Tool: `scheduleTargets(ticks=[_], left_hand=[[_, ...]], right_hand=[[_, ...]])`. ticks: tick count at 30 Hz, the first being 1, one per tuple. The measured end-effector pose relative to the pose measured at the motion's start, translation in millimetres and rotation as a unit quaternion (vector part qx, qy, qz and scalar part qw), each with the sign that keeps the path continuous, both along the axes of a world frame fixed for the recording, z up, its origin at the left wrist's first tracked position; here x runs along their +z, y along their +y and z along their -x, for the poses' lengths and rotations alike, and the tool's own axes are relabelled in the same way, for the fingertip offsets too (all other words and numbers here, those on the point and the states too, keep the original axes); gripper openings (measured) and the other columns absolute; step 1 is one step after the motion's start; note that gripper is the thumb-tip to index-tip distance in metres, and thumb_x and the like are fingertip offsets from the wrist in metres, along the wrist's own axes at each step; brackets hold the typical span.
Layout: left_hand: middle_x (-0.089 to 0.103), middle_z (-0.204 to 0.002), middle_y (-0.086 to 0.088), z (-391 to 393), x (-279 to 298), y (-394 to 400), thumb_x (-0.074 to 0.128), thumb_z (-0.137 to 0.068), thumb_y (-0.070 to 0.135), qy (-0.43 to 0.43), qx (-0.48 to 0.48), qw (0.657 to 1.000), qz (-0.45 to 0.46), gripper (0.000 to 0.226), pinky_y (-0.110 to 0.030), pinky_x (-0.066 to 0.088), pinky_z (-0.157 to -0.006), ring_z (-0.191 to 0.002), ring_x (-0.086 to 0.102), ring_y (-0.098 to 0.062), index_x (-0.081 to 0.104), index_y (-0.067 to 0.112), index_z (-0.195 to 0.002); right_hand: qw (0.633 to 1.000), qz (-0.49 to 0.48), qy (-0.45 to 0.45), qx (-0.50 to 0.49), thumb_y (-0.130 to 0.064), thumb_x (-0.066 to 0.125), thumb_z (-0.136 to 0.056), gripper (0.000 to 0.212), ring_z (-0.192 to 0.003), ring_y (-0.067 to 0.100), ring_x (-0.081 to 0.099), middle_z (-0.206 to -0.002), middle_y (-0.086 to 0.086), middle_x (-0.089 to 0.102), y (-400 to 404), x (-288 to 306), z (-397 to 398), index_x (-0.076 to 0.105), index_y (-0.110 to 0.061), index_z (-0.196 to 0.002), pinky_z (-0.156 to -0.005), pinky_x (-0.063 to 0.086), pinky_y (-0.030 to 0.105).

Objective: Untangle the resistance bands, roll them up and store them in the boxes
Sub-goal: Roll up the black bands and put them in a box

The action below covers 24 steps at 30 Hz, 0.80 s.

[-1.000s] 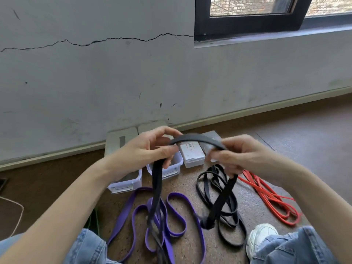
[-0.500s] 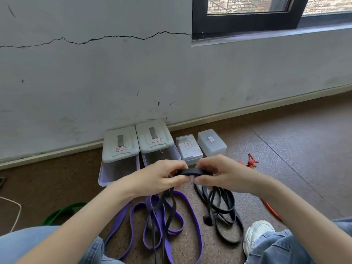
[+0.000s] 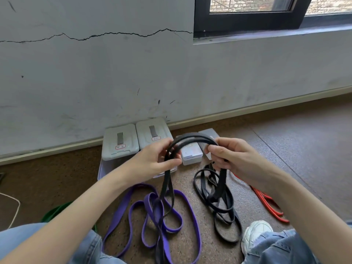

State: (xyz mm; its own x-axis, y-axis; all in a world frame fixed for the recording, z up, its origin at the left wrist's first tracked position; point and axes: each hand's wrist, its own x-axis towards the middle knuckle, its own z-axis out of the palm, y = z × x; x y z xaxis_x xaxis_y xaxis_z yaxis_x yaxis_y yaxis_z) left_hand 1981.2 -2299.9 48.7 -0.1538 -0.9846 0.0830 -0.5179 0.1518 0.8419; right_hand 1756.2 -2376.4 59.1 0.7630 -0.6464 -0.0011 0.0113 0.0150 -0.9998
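Nearest, a flat purple band (image 3: 152, 212) lies in loose loops on the speckled floor (image 3: 285, 159). Above it the flat black band (image 3: 192, 138) arches sideways between both hands, ends hanging down. The left hand (image 3: 158, 161) and right hand (image 3: 228, 155) each pinch it. Beyond stand lidded plastic boxes (image 3: 120, 141).

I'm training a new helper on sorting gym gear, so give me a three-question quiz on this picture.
1. True or false: both hands grip the black band.
2. Which band lies on the floor under the left hand? A) red B) purple C) yellow
3. Fill in: the two large boxes by the wall have their lids ____.

Key: 1 true; 2 B, the purple band; 3 on. The right hand holds the arch's other end; the red band lies farther right.
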Motion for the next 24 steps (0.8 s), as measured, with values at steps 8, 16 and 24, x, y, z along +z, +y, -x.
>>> scheduleTargets(ticks=[8,16,24], left_hand=[[0.060,-0.082,0.005,29,-23,-1,0.056,-0.091,0.032,-0.194,0.029,0.974,0.109,0.009,-0.022,0.047,-0.069,-0.076,0.057,-0.007,0.053,0.024,-0.088],[0.060,-0.080,0.010,21,-18,1,0.049,-0.096,0.025,-0.177,0.059,0.976,0.112,0.012,-0.015,0.045,-0.069,-0.075,0.058,-0.004,0.059,0.019,-0.097],[0.051,-0.076,0.014,36,14,9,0.040,-0.095,0.024,-0.165,0.033,0.960,0.221,0.016,-0.011,0.041,-0.062,-0.064,0.052,-0.009,0.051,0.013,-0.100]], right_hand=[[0.999,0.042,0.001,0.019,-0.026,0.057,-0.084,0.023,-0.048,0.004,0.030,-0.055,-0.007,0.036,12,9,-6,0.067,-0.006,-0.089,-0.048,0.032,0.012],[0.997,0.044,-0.042,-0.039,-0.023,0.058,-0.080,0.023,-0.043,0.004,0.033,-0.051,-0.008,0.039,7,13,0,0.064,-0.002,-0.088,-0.048,0.036,0.012],[0.989,0.120,0.064,0.062,-0.025,0.071,-0.074,0.009,-0.065,0.012,0.062,-0.067,-0.005,0.065,21,21,-11,0.065,-0.018,-0.077,-0.066,0.052,0.027]])
